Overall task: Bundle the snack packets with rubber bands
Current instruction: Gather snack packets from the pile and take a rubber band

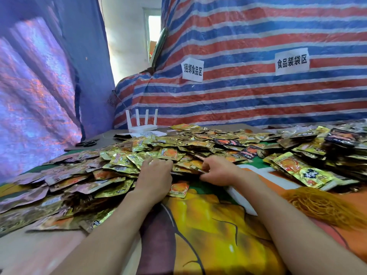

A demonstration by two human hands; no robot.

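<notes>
A wide heap of gold and orange snack packets [139, 155] covers the table from the left edge to the far right. My left hand [154, 175] lies palm down on the near edge of the heap, fingers reaching into the packets. My right hand [216, 171] pinches the edge of some packets [195, 167] at the front of the heap, fingers curled. One loose orange packet [178, 189] lies just below my hands. A bunch of orange rubber bands [321, 207] lies on the table to the right of my right forearm.
A white router [142, 126] with several antennas and black scissors [87, 143] sit at the back left. A striped tarp wall with two paper signs [192, 70] stands behind the table. Darker packets [341, 139] pile up at the far right. A printed cloth [208, 225] covers the near table.
</notes>
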